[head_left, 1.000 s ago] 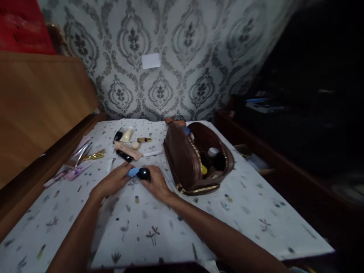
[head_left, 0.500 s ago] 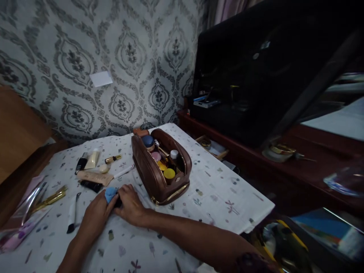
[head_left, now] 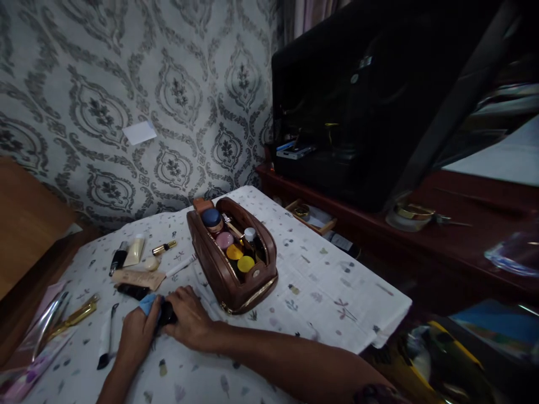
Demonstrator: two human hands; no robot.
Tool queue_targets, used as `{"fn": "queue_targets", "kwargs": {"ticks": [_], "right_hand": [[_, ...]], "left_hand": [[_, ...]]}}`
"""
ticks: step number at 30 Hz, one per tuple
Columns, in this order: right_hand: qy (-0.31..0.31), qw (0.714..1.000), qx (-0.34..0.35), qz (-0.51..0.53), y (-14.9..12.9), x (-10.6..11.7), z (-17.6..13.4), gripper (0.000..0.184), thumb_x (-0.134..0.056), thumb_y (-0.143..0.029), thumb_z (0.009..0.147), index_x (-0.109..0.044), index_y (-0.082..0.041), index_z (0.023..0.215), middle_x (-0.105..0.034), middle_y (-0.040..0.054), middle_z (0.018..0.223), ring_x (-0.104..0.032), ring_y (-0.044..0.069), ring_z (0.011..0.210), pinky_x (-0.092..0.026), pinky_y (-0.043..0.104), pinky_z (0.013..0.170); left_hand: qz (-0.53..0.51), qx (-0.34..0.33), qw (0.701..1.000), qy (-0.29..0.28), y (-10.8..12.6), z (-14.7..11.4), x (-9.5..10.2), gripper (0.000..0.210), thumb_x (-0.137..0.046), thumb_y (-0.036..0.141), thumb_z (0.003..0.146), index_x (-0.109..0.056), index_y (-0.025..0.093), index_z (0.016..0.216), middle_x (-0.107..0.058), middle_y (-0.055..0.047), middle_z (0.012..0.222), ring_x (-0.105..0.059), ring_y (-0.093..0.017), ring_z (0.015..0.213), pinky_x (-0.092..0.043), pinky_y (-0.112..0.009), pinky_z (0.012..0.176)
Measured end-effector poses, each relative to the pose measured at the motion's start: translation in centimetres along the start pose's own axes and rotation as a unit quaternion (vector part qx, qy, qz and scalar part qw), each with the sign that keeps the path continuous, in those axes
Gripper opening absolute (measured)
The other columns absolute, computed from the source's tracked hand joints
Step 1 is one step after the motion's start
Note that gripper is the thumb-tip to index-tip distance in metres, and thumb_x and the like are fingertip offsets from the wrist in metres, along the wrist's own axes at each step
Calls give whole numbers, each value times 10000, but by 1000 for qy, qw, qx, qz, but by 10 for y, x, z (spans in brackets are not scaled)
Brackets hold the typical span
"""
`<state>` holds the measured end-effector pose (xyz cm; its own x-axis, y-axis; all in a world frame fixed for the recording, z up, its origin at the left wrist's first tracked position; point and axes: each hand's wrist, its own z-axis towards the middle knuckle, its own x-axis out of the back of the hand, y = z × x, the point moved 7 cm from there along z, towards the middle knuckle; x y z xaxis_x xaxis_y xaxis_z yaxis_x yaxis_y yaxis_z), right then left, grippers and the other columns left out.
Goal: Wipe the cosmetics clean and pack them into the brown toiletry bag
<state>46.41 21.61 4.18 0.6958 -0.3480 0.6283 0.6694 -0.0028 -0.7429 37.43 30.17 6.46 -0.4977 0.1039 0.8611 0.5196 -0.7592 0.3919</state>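
My left hand [head_left: 137, 334] is closed on a light blue cloth [head_left: 147, 303], which shows above the thumb. Beside it my right hand [head_left: 191, 320] grips a small, dark, rounded object [head_left: 168, 314], partly covered by the fingers; its exact kind I cannot make out. Both hands meet just above the patterned white tablecloth [head_left: 236, 365]. Just beyond them lie a black tube [head_left: 132, 292] and a beige tube [head_left: 138, 279]. Right of the hands stands an open brown cosmetic bag [head_left: 213, 269], filled with jars and bottles.
A white-handled brush [head_left: 105, 336] lies left of my hands, near clear packaging with gold items [head_left: 76, 317]. Farther back are a cream tube [head_left: 135, 251], a black bottle [head_left: 119, 258] and a gold lipstick [head_left: 164, 247]. A large black television [head_left: 337, 112] stands at right.
The view has shifted slightly. The dark object shows more between my hands now, and the blue cloth sits lower and flatter over my left hand.
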Motion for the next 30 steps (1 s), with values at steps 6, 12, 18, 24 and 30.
{"fn": "queue_targets", "kwargs": {"ticks": [6, 12, 18, 24, 30], "right_hand": [[9, 999, -5, 36, 1, 3, 1, 398, -760, -233, 749, -607, -173, 1111, -622, 100, 1155, -518, 281, 1138, -431, 407, 981], [51, 995, -18, 86, 4, 7, 1, 528, -690, -124, 716, -533, -210, 1212, -637, 76, 1178, -551, 261, 1125, -447, 393, 956], [67, 995, -13, 74, 9, 5, 2, 628, -652, -87, 701, -482, -170, 1300, -639, 114, 1195, -568, 271, 1123, -467, 412, 972], [77, 995, 15, 62, 16, -1, 3, 605, -644, -122, 729, -485, -171, 1310, -635, 125, 1182, -582, 271, 1113, -489, 432, 968], [94, 993, 37, 68, 26, -6, 5, 558, -621, -205, 784, -477, -196, 1323, -641, 133, 1185, -598, 296, 1122, -505, 487, 956]], "left_hand": [[-35, -13, 998, 40, -2, -2, 4, 375, -379, 474, 901, -630, 197, 936, -740, -60, 859, -707, -248, 816, -558, -335, 748], [-56, -81, 995, -17, 2, -7, -4, 451, -438, 477, 922, -611, 209, 1241, -680, -83, 1238, -632, -263, 1172, -492, -397, 1027], [10, -74, 997, -17, 3, -8, -11, 436, -507, 520, 897, -653, 195, 1148, -699, -100, 1105, -657, -277, 1068, -536, -395, 931], [66, -59, 996, -11, 5, -9, -15, 416, -514, 542, 916, -644, 170, 1050, -691, -112, 1018, -657, -257, 947, -533, -364, 835], [112, -34, 992, -48, 7, -6, -13, 429, -460, 586, 940, -622, 191, 980, -686, -83, 945, -648, -226, 879, -499, -313, 734]]}}
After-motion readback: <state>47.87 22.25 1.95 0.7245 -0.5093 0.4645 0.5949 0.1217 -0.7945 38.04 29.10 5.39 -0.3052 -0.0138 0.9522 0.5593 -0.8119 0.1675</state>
